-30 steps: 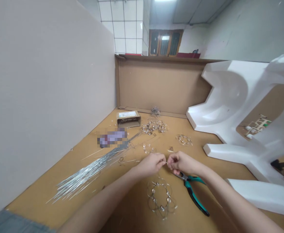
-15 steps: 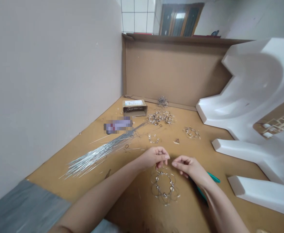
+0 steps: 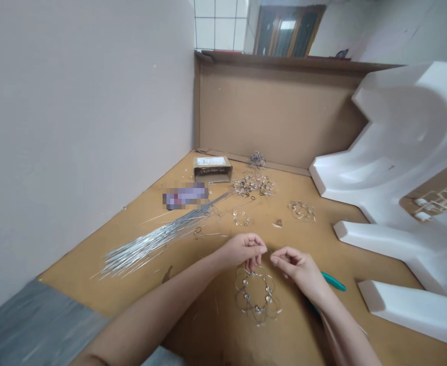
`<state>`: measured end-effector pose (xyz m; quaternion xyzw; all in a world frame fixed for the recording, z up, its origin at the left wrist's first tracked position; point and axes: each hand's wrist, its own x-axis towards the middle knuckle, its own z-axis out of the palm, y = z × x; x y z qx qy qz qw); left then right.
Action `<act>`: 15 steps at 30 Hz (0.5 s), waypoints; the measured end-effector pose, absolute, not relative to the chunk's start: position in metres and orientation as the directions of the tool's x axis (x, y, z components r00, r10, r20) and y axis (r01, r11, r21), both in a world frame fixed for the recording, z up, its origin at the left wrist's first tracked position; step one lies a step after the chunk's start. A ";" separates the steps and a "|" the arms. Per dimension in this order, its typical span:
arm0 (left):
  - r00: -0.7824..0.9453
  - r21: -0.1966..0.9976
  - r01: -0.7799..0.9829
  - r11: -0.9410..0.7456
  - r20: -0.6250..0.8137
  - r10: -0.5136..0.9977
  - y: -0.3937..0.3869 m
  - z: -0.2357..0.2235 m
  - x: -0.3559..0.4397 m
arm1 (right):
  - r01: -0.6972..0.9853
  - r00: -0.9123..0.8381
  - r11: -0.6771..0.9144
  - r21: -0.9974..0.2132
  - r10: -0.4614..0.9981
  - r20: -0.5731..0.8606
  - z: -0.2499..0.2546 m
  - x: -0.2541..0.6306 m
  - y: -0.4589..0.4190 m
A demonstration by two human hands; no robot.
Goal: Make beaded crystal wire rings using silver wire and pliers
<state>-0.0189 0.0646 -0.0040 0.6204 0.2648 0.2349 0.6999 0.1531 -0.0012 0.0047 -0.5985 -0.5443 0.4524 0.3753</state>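
Left hand: the left hand (image 3: 246, 250) pinches one end of a tiny thin wire (image 3: 269, 251).
Right hand: the right hand (image 3: 299, 269) pinches the other end with its finger and thumb.
Thin wire: in the small gap between the two hands, above the table (image 3: 292, 325).
Beaded ring: a loopy wire ring with shiny beads (image 3: 258, 308) lies just below the hands.
Green handle: it (image 3: 333, 281) pokes out by the right arm, partly hidden.
Long wires: a silver bunch (image 3: 150, 241) lies off to the left.
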 end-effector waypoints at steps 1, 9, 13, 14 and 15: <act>0.743 0.995 0.013 0.102 -0.078 0.665 0.064 -0.004 -0.018 | 0.321 -0.002 -0.124 -0.939 0.991 -0.132 0.004 0.151 -0.001; 0.593 0.997 0.079 -0.006 -0.042 0.804 0.058 -0.003 -0.015 | 0.554 -0.011 -0.085 -0.828 0.994 -0.110 0.013 0.160 -0.012; 0.572 0.995 0.075 0.066 -0.097 0.815 0.062 -0.003 -0.016 | 0.931 0.036 -0.001 -0.365 0.995 0.088 0.010 0.205 -0.036; 0.575 0.994 0.060 0.088 -0.107 0.811 0.063 -0.003 -0.017 | 0.967 0.007 0.022 -0.254 0.994 0.113 0.005 0.214 -0.043; 0.580 0.993 0.049 0.111 -0.119 0.806 0.064 -0.003 -0.017 | 0.986 -0.025 0.046 -0.158 0.990 0.137 0.000 0.221 -0.049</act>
